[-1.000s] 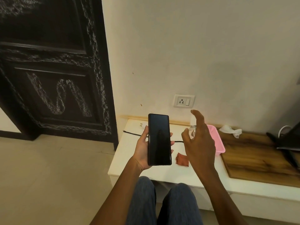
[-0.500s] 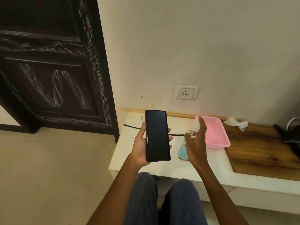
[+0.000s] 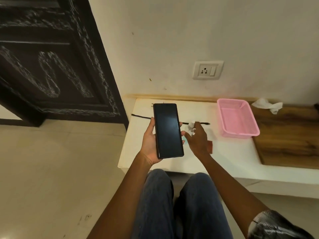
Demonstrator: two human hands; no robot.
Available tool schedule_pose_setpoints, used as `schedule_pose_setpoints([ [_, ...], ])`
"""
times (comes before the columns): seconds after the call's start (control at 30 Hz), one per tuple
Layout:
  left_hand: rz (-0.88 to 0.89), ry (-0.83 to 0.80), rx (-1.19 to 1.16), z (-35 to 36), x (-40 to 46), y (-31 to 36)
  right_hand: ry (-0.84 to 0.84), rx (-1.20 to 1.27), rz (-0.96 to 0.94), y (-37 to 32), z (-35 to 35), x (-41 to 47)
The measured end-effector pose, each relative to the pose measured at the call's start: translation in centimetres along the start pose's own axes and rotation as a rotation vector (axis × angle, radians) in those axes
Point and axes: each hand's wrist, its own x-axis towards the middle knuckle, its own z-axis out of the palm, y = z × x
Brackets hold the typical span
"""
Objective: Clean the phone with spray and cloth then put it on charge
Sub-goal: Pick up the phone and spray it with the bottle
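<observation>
Holding the slim black phone point(image 3: 167, 131) screen-up in my left hand point(image 3: 151, 144), thumb along its left edge and fingertips curled round the right, I keep it above the white bench's point(image 3: 229, 157) left front corner. My right hand point(image 3: 196, 138) wraps the small white-capped spray bottle point(image 3: 191, 126) standing mid-bench beside a black charging cable point(image 3: 143, 116). A reddish cloth point(image 3: 210, 146) peeks from under that wrist. A pink plastic basket point(image 3: 237, 118) sits toward the back edge, touching a wooden board point(image 3: 290, 138).
</observation>
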Motion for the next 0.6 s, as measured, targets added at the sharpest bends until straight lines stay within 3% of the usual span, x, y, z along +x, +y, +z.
schedule_pose_setpoints([
  [0.6,-0.005,0.087,-0.008,-2.2,1.6,-0.4,-0.051,-0.156,-0.058,4.4,1.9,1.4],
])
